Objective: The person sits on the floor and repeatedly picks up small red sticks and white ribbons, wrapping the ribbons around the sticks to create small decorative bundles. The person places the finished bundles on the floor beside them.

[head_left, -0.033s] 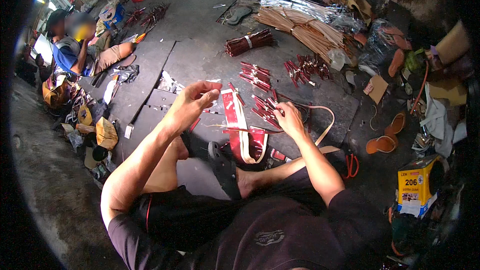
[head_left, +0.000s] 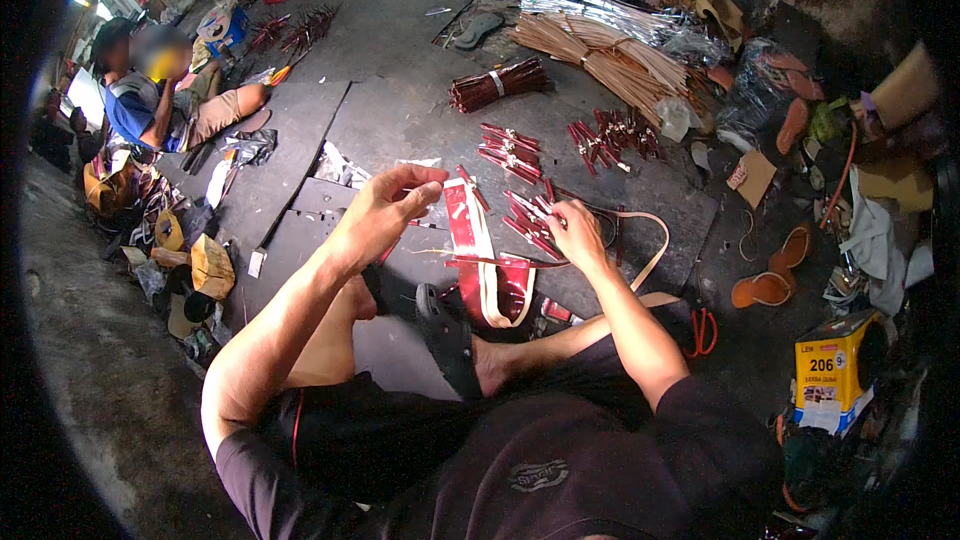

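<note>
My left hand [head_left: 385, 208] hovers over the floor left of a shiny red piece [head_left: 461, 212], its fingers curved and its thumb a little apart from them, with nothing visible in between. Farther right, my right hand [head_left: 577, 232] is closed at a cluster of short dark-red strips [head_left: 527, 220] with pale ends; its fingertips pinch one of these. A long cream strap [head_left: 488, 285] loops over a wider red piece [head_left: 512, 285] in front of me. A thin brown strap [head_left: 655, 225] curves past my right hand.
Two more clusters of short red strips [head_left: 510, 153] [head_left: 612, 140] lie beyond my hands. Behind them are a tied dark-red bundle [head_left: 498, 85] and long tan strips [head_left: 590, 55]. Red-handled scissors [head_left: 706, 332], brown sandals [head_left: 765, 288] and a yellow can [head_left: 828, 370] are right. Another person [head_left: 165, 105] sits far left.
My left fingertips have shifted very slightly to the right. The right hand and the strips look almost the same.
</note>
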`<act>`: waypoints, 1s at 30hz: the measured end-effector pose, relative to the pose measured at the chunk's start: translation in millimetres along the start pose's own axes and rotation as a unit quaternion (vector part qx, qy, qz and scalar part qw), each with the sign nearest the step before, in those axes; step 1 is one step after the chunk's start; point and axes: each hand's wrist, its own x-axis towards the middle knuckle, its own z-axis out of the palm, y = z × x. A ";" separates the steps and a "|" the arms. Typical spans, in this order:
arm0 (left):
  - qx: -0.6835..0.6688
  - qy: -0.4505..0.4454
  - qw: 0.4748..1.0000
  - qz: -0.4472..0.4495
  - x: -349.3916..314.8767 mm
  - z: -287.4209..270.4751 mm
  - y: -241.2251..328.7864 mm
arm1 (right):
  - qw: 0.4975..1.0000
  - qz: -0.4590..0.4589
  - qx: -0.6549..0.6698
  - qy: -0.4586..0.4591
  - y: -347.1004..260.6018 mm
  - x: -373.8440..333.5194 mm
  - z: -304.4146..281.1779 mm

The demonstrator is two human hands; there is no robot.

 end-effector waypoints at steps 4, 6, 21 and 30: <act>-0.021 -0.027 0.999 0.007 -3.6 3.1 -2.9 | 0.995 -0.081 -0.009 0.061 17.0 51.2 53.1; 0.006 -0.039 0.999 -0.002 6.2 6.2 4.8 | 0.993 -0.091 -0.016 0.068 32.7 87.7 73.1; 0.142 -0.096 0.983 0.063 10.0 4.1 8.2 | 0.997 -0.016 -0.050 0.062 19.8 102.5 59.2; -0.076 0.108 0.991 0.039 17.9 -6.3 26.4 | 0.937 -0.069 0.326 0.107 -155.3 45.6 -67.2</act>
